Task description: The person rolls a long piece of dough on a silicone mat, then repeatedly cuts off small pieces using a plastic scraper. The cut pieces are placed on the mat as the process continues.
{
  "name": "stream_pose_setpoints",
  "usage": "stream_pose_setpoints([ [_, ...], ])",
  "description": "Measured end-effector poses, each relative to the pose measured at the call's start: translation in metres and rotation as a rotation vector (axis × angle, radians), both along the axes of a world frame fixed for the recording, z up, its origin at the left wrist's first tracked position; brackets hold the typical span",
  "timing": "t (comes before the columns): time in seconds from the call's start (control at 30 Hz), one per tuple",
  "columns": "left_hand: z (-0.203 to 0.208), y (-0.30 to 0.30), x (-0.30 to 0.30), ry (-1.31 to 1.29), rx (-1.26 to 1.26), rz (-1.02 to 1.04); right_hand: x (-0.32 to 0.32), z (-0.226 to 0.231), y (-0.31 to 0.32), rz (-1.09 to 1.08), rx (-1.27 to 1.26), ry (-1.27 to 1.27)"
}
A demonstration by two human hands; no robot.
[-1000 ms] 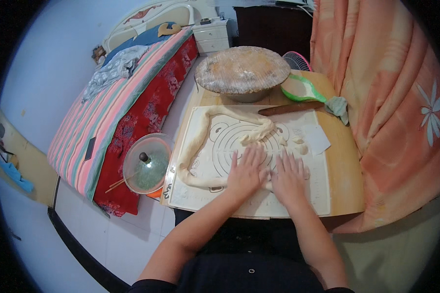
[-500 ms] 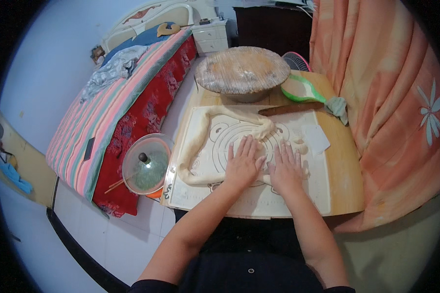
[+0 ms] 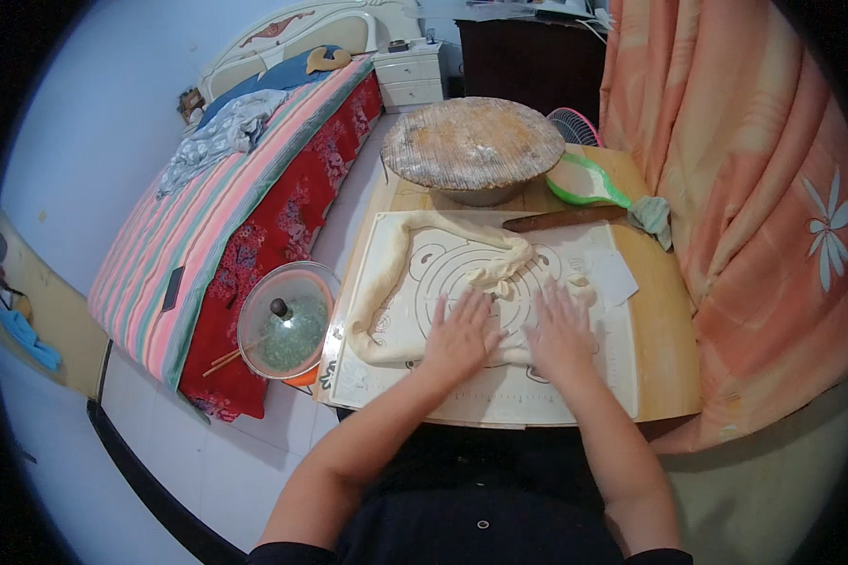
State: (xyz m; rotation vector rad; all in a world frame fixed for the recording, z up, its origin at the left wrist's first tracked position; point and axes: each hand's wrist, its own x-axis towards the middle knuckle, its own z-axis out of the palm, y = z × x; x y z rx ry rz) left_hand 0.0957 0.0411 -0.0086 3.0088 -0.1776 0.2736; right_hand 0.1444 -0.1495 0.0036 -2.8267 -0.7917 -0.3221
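A long, thick rope of pale dough (image 3: 379,268) lies bent around a white printed pastry mat (image 3: 575,400). Its near stretch runs beneath both hands. My left hand (image 3: 462,331) is flat with fingers stretched, its palm on the dough. My right hand (image 3: 562,331), also flat and spread, rests over the dough's right part. The rope's other end lies in a crumpled curl beyond my fingers. Small dough pieces (image 3: 579,282) sit by my right fingertips, and what lies directly under the palms is hidden.
Behind the mat stand a bowl under a round, flour-dusted stalk lid (image 3: 476,141), a green-rimmed scoop (image 3: 589,179), a long brown tool (image 3: 565,218) and a cloth (image 3: 650,218). A glass-lidded bowl (image 3: 287,325) with chopsticks (image 3: 224,361) is left. An orange curtain (image 3: 725,235) hangs right.
Both hands have slid a little toward me over the dough, staying flat. More of the curled dough end now shows past my fingertips. The view has shifted slightly.
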Motion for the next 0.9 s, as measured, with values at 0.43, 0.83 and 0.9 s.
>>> stream_pose_setpoints([
  [0.43,0.01,-0.013,-0.112,0.098,-0.223,-0.309,-0.112,0.02,-0.03,0.219,-0.081,0.235],
  [0.83,0.01,0.02,-0.072,0.142,-0.056,-0.194,-0.086,0.016,-0.022,0.204,-0.183,0.301],
  [0.9,0.013,0.023,-0.109,0.209,-0.062,-0.269,-0.128,0.013,-0.039,0.256,-0.123,0.34],
])
